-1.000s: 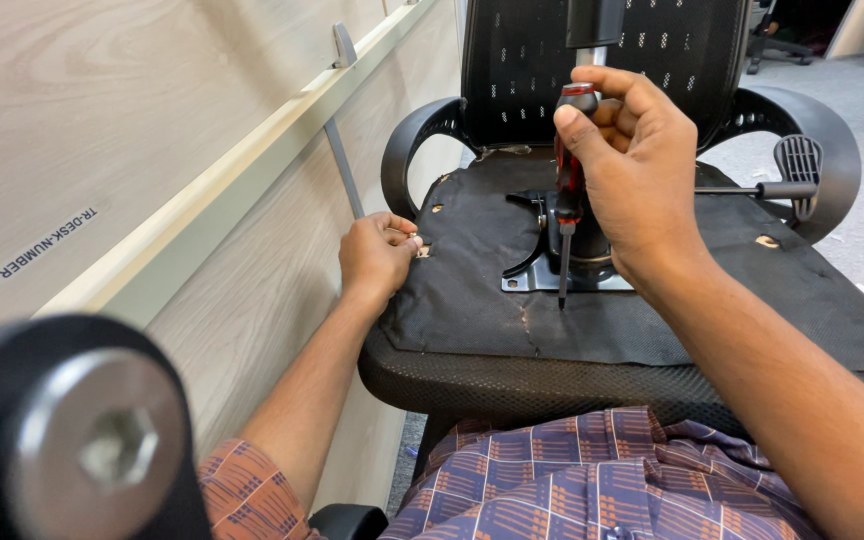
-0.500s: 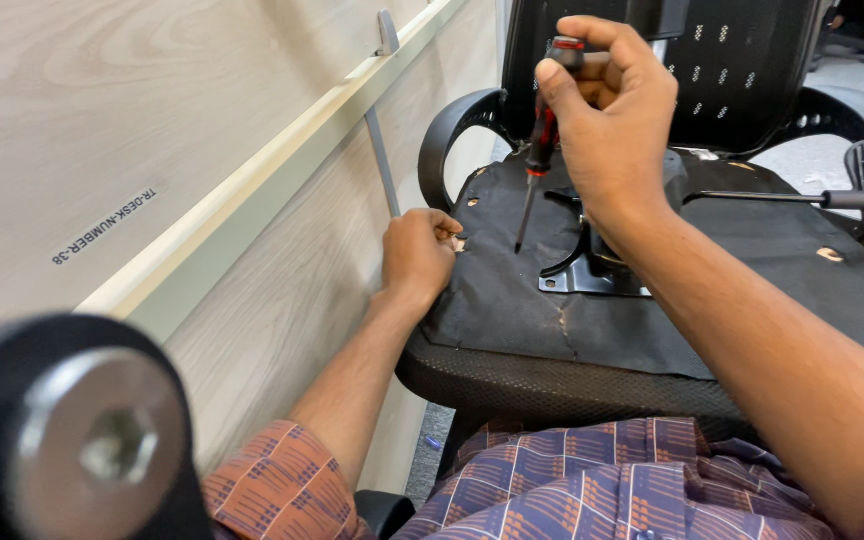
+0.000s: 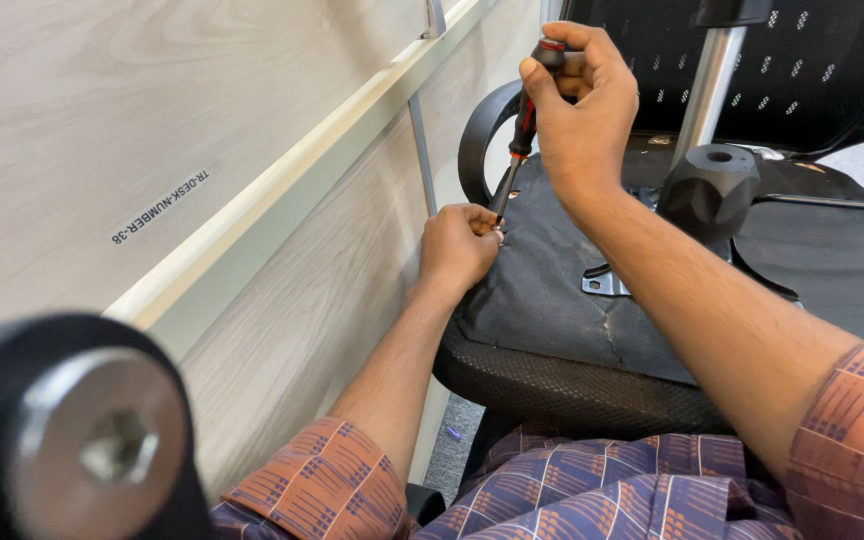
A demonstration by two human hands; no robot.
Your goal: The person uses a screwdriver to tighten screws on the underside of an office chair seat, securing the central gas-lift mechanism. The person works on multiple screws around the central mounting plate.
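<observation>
An upturned black office chair seat (image 3: 552,300) lies across my lap, its fabric underside facing up. My right hand (image 3: 582,110) grips a red and black screwdriver (image 3: 524,125) by the handle, held almost upright, its tip down at the seat's left edge. There my left hand (image 3: 457,245) pinches a small screw (image 3: 499,232) between its fingertips, right under the screwdriver's tip. A black armrest (image 3: 477,130) curves up behind the two hands.
A light wooden partition wall (image 3: 152,130) with a pale rail runs along the left. The chair's metal column (image 3: 707,80) and black mechanism hub (image 3: 712,185) rise at the right, with a silver bracket (image 3: 607,283) below. A black caster wheel (image 3: 72,440) sits close at bottom left.
My right hand has carried the screwdriver left from the seat's centre to the left edge, bringing its tip to my left hand. The view has shifted closer and leftward.
</observation>
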